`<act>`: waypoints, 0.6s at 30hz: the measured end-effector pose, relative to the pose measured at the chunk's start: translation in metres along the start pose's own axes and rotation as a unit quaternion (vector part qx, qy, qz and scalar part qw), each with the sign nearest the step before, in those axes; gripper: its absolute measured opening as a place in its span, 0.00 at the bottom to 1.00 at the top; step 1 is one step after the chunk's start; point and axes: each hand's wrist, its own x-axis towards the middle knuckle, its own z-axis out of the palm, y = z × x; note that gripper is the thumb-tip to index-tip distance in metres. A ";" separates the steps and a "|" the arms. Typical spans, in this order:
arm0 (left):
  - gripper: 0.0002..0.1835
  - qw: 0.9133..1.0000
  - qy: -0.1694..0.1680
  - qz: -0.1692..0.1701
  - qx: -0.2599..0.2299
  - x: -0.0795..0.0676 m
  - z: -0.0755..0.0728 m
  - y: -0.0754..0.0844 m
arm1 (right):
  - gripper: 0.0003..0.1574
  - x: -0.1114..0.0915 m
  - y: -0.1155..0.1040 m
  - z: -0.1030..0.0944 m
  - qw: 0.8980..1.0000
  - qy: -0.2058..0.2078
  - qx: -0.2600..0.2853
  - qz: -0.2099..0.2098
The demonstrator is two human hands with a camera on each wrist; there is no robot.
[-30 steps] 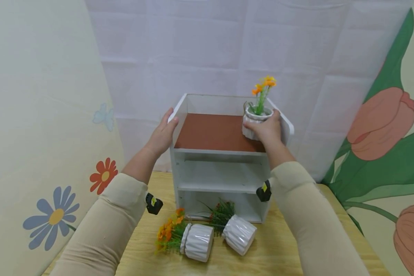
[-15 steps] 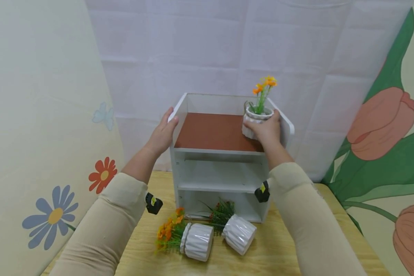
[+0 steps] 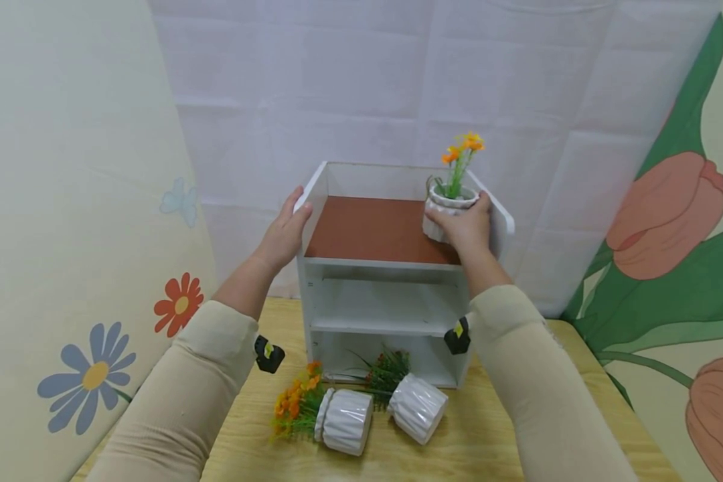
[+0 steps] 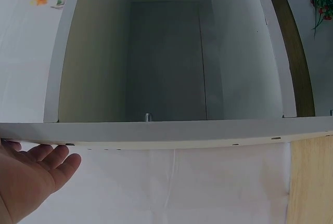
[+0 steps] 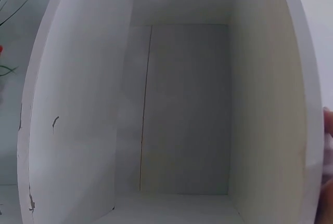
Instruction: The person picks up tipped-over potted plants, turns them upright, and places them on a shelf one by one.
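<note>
My right hand (image 3: pixel 471 227) grips a white ribbed flowerpot (image 3: pixel 436 224) with orange and yellow flowers (image 3: pixel 462 146). The pot stands upright at the right end of the brown top (image 3: pixel 373 231) of a white shelf unit (image 3: pixel 382 263), close to its right side panel. Thumb in front, the hand wraps the pot's right side. My left hand (image 3: pixel 282 231) rests against the outer face of the left side panel (image 3: pixel 314 194), fingers extended along it. In the left wrist view, the left hand's fingers (image 4: pixel 62 167) lie beside that panel. The right wrist view catches just a sliver of the right hand (image 5: pixel 327 193).
Two more white flowerpots lie on their sides on the wooden table (image 3: pixel 458 455): one with orange flowers (image 3: pixel 345 422), one with red-flecked greenery (image 3: pixel 418 408). Both lie before the unit's lower shelf. A white cloth (image 3: pixel 373 80) hangs behind; flower-patterned panels flank it.
The right forearm has shifted slightly left while the hand keeps its grip on the flowerpot, which has barely moved. The left hand has stayed at the side panel.
</note>
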 end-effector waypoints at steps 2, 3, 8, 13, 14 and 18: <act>0.34 1.000 -0.001 0.000 0.001 0.000 0.000 0.000 | 0.72 0.000 0.000 0.000 1.000 0.002 0.003 0.001; 0.34 1.000 -0.001 -0.001 0.001 0.000 0.001 0.000 | 0.72 0.000 0.000 -0.001 1.000 0.002 0.003 0.001; 0.34 1.000 -0.004 -0.003 0.002 0.001 0.002 0.000 | 0.72 -0.001 -0.001 -0.003 1.000 0.003 0.010 -0.001; 0.34 1.000 -0.006 0.002 -0.001 0.002 0.003 0.000 | 0.73 -0.002 -0.003 -0.006 1.000 -0.001 0.014 -0.002; 0.34 1.000 -0.006 0.002 -0.001 0.002 0.003 0.000 | 0.73 -0.003 -0.003 -0.007 1.000 -0.003 0.014 -0.002; 0.33 1.000 -0.006 0.001 0.001 0.003 0.003 0.001 | 0.72 -0.004 -0.004 -0.011 1.000 -0.005 0.006 -0.014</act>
